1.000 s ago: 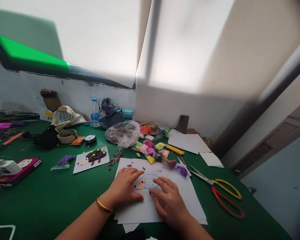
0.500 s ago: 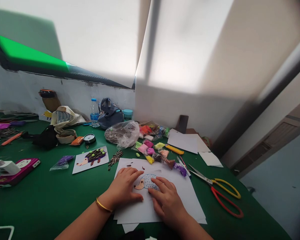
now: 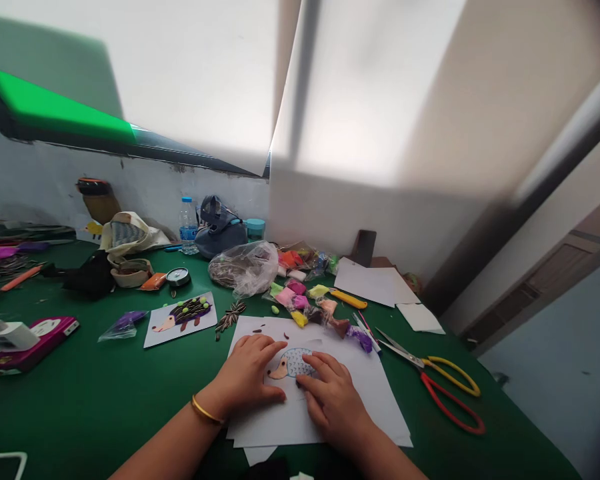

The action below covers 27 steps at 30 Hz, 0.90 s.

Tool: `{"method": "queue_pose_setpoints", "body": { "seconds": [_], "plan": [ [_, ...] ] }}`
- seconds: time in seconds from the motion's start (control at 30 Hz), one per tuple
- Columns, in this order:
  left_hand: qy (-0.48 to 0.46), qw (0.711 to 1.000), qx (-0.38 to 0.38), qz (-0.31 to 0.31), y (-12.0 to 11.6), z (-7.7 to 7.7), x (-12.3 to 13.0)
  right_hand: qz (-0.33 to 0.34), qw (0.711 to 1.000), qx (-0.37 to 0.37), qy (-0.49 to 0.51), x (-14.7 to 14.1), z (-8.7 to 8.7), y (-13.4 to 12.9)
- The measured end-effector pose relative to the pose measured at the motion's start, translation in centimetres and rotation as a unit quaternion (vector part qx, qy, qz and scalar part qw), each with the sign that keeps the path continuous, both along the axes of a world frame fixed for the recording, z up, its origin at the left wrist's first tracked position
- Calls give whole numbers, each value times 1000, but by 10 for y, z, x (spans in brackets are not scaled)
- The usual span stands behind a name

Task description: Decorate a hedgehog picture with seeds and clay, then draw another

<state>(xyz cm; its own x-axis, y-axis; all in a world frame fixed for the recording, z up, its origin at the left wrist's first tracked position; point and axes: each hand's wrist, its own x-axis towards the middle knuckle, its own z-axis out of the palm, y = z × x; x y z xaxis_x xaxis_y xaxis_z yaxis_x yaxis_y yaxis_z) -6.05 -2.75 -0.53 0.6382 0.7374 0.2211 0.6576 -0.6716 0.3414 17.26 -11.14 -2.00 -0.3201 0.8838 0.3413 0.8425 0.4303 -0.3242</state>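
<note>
White paper (image 3: 370, 393) lies in a stack on the green table, with a hedgehog picture (image 3: 296, 363) on the top sheets: a peach face and a blue-outlined body with small marks. My left hand (image 3: 253, 373), a gold bangle at its wrist, rests with fingers apart at the picture's left side. On the right, my right hand (image 3: 336, 400) is spread, its fingertips touching the hedgehog's body and lower edge. Neither hand visibly holds anything. A finished-looking hedgehog card (image 3: 184, 319) with a dark body and green dots lies to the left, beside a pile of seeds (image 3: 230, 319).
Scissors (image 3: 420, 363) lie open at the right. Colourful clay packets (image 3: 300, 300), a yellow cutter (image 3: 349, 299) and a plastic bag (image 3: 247, 267) sit behind the paper. A water bottle (image 3: 188, 230) stands near the wall; a magenta device (image 3: 40, 343) is far left.
</note>
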Motion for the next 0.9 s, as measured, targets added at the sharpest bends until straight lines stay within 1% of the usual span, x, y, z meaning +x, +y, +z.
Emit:
{"method": "queue_pose_setpoints", "body": {
  "seconds": [0.13,0.5,0.7,0.9],
  "plan": [
    [4,1000,-1,2,0,0,1,-3,1000,9,12,1,1,1],
    [2,1000,2,2,0,-1,1,0,1000,-19,3,-1,2,1],
    [0,1000,0,1,0,-1,1,-4,1000,-1,15,2,0,2],
    [2,1000,0,0,0,-1,1,8,1000,-1,12,1,-2,2]
  ]
}}
